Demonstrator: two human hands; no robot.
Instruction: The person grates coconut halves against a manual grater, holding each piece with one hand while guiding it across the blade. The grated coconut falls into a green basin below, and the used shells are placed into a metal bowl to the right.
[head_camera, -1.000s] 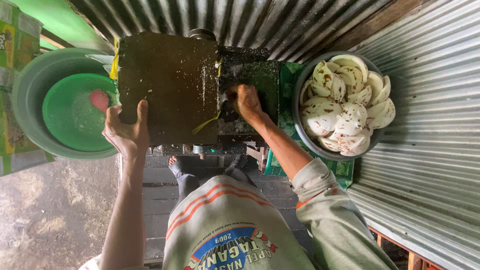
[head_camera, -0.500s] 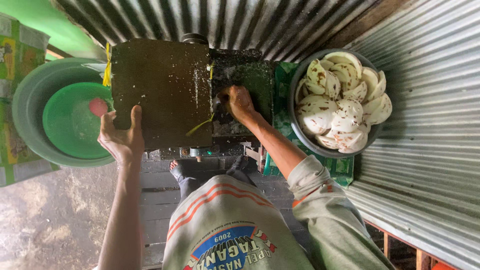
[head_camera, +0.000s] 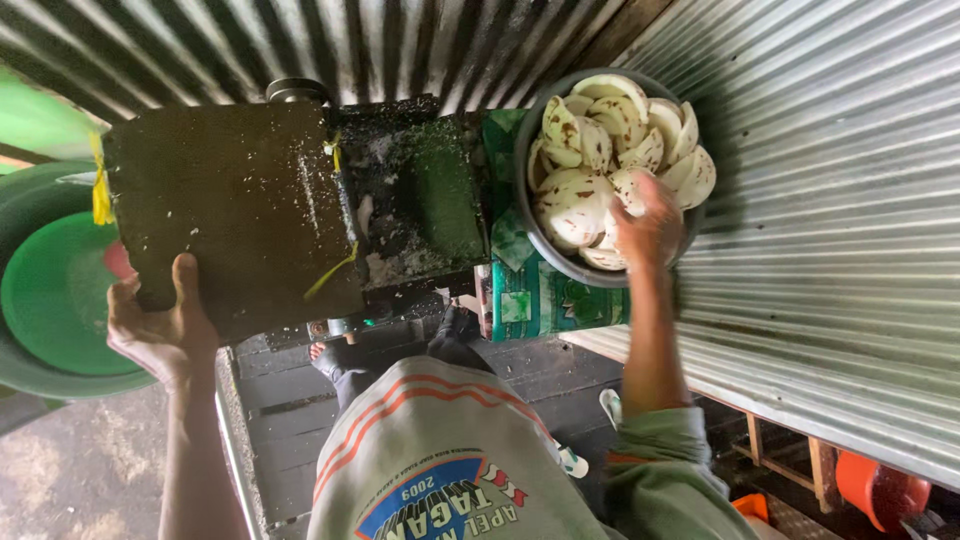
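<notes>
Sliced pale root pieces (head_camera: 600, 150) fill the grey metal bowl (head_camera: 528, 190), which sits at 1 o'clock of the view, on a green patterned cloth (head_camera: 530, 290) against the corrugated metal wall (head_camera: 820, 250). Slices are white-cream with brown flecks, stacked loosely, some leaning on the rim.

Right hand (head_camera: 648, 225) is down in the bowl at its 5 o'clock edge, fingers curled over a slice. Contact is clear; a closed grasp on a slice, cannot tell — knuckles hide the fingertips.

Left hand (head_camera: 160, 325) is at 8 o'clock, palm up against the lower-left corner of the dark machine housing (head_camera: 230, 200). Thumb lies up on the housing face, fingers wrap under its edge. It clasps the housing corner and holds nothing loose.

Housing is a dark box dusted with white shavings, yellow strap (head_camera: 100, 190) at its 9 o'clock corner, another yellow strip near its 4 o'clock corner. Just right of it is an open chute (head_camera: 415, 200), black and green, caked with wet white pulp. Chute sits between housing and bowl.

Green basin (head_camera: 55, 300) at 9 o'clock, nested inside a larger grey-green tub (head_camera: 20, 365), partly under the housing. Small pink object (head_camera: 118, 260) shows at the basin rim, just above the left hand.
</notes>
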